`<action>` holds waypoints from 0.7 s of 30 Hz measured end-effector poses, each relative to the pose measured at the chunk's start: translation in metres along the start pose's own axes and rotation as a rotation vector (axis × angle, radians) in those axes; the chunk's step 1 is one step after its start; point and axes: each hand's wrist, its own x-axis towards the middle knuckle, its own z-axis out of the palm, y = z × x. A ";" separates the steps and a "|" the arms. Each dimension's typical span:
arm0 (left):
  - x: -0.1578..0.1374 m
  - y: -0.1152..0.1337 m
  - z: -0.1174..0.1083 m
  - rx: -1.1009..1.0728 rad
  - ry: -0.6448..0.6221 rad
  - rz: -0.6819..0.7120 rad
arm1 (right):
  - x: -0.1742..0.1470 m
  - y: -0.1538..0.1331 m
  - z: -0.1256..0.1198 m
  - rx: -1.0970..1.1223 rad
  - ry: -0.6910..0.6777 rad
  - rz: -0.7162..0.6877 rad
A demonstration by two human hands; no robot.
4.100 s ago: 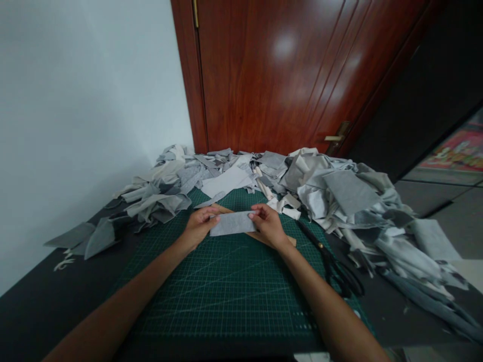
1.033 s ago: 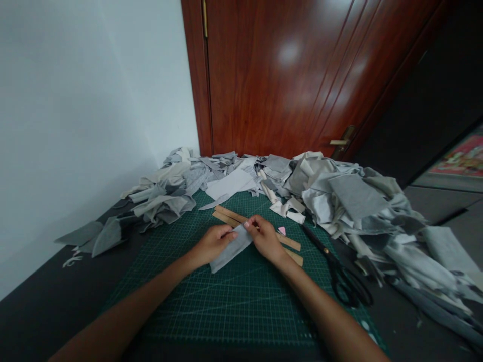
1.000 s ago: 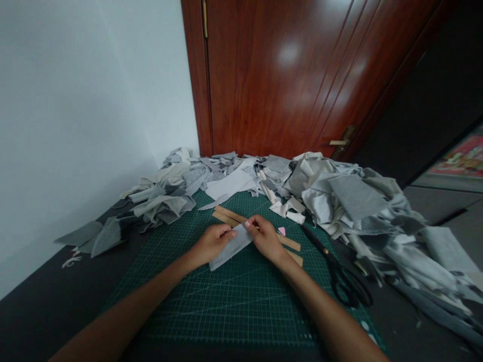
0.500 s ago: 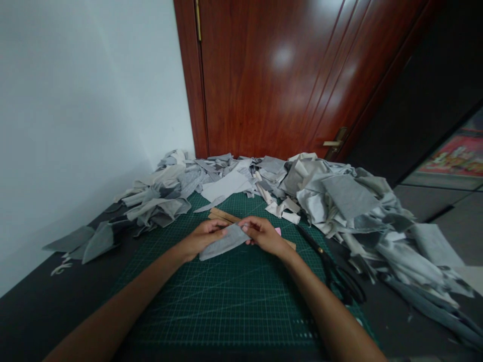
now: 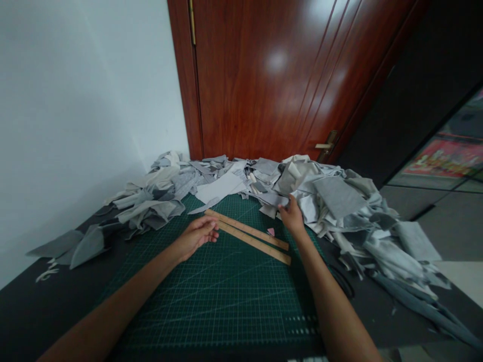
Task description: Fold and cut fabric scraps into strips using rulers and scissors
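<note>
1. Fingers (image 5: 213, 236) of the left hand (image 5: 196, 236) are hanging loosely half-curled, free of cloth, near the left ends of two rulers; those of the right hand (image 5: 291, 211) are touching the end of a grey cloth strip, the view leaving us unable to tell whether they are pinching or releasing it.
2. A white wall (image 5: 75, 110) and a reddish-brown wooden door (image 5: 260, 85) are standing behind the scene.
3. A dark table (image 5: 33, 309) is carrying everything in front of them.
4. Grey and cream cloth scraps (image 5: 264, 166) are heaping up in an arc along its far side.
5. A green gridded mat (image 5: 226, 301) is lying inside that arc.
6. The wooden rulers (image 5: 253, 243) are slanting across it, side by side.
7. Black scissors (image 5: 350, 287) are showing only a handle beyond the right forearm.
8. The grey cloth strip (image 5: 273, 199) is lying against the scraps at the mat's far edge.
9. A small pink piece (image 5: 270, 232) is resting just beside the upper ruler.
</note>
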 end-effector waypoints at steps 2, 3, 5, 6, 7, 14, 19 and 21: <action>0.000 -0.001 -0.001 0.032 -0.029 -0.010 | -0.005 0.004 -0.005 -0.107 -0.015 0.069; 0.001 -0.001 -0.001 0.042 -0.039 -0.013 | -0.008 0.004 -0.007 -0.151 -0.022 0.106; 0.001 -0.002 -0.002 0.048 -0.045 -0.018 | -0.015 0.002 -0.009 -0.216 -0.043 0.156; 0.002 -0.002 -0.002 0.048 -0.044 -0.020 | -0.017 0.000 -0.011 -0.234 -0.056 0.175; 0.002 -0.002 -0.003 0.048 -0.043 -0.021 | -0.020 -0.002 -0.013 -0.242 -0.070 0.191; -0.001 0.001 -0.002 0.062 -0.054 -0.026 | -0.016 -0.025 -0.030 -0.036 -0.123 0.232; -0.007 0.000 0.003 0.058 -0.117 -0.021 | -0.025 -0.059 -0.004 0.410 -0.300 0.262; -0.011 -0.002 0.007 0.018 -0.158 -0.026 | -0.041 -0.074 0.017 0.583 -0.383 0.298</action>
